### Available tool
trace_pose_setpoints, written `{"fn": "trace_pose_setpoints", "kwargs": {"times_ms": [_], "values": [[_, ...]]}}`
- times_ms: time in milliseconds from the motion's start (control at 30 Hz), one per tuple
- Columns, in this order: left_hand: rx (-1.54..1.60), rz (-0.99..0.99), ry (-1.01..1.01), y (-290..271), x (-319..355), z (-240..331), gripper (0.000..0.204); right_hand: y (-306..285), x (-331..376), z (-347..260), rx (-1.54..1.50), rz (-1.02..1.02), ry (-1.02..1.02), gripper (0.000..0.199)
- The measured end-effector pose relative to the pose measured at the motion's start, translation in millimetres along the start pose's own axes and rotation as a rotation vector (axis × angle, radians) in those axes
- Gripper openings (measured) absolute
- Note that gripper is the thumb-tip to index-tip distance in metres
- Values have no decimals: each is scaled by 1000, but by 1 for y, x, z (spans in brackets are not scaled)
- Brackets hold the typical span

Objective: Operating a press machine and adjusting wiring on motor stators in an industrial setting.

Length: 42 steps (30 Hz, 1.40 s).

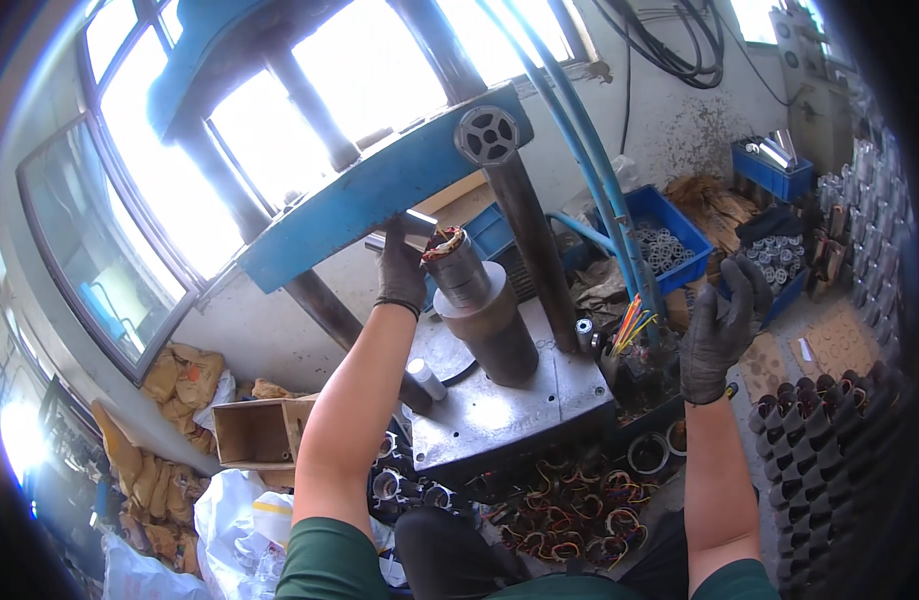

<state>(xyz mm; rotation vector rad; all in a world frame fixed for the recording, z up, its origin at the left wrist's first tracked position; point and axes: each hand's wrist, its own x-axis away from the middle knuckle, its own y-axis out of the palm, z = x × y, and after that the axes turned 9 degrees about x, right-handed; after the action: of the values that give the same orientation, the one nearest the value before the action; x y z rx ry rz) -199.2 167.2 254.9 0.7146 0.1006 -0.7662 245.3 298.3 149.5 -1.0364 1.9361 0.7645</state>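
Observation:
My left hand, in a dark grey glove, is raised beneath the blue beam of a press. Its fingers are closed around a shiny metal cylinder, mostly hidden behind the glove. Right beside it, a motor stator with red and white wires at its top sits on a thick metal post. The post stands upright on the press's steel bed plate. My right hand, gloved too, hovers at the right with fingers apart and nothing in it. Yellow and red rods stand near that hand.
Press columns flank the post, and blue hoses run down beside them. Several wound stators lie below the bed. Dark cylinders are stacked at right. A blue bin holds metal parts. A wooden box sits left.

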Motion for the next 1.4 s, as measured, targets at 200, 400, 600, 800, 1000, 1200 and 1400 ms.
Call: {"fn": "trace_pose_setpoints", "kwargs": {"times_ms": [200, 400, 600, 800, 1000, 1200, 1400], "values": [[-9, -85, -8, -4, -14, 5, 54, 3, 2, 0, -19, 3, 11, 31], [-214, -218, 139, 29, 9, 7, 55, -3, 4, 3, -2, 52, -20, 27], [-254, -142, 185, 38, 15, 11, 67, -6, 4, 2, 61, 72, -89, 25], [-349, -318, 241, 42, 21, 12, 72, -7, 7, 2, 13, 94, -76, 24], [-393, -201, 230, 44, 22, 4, 79, -11, 5, 3, 33, 102, -116, 25], [-431, -131, 268, 39, 20, -2, 81, -30, 6, 9, 104, 46, -228, 27], [-462, -62, 342, 34, 16, -15, 81, -83, 1, 6, 114, -200, -47, 25]]}}
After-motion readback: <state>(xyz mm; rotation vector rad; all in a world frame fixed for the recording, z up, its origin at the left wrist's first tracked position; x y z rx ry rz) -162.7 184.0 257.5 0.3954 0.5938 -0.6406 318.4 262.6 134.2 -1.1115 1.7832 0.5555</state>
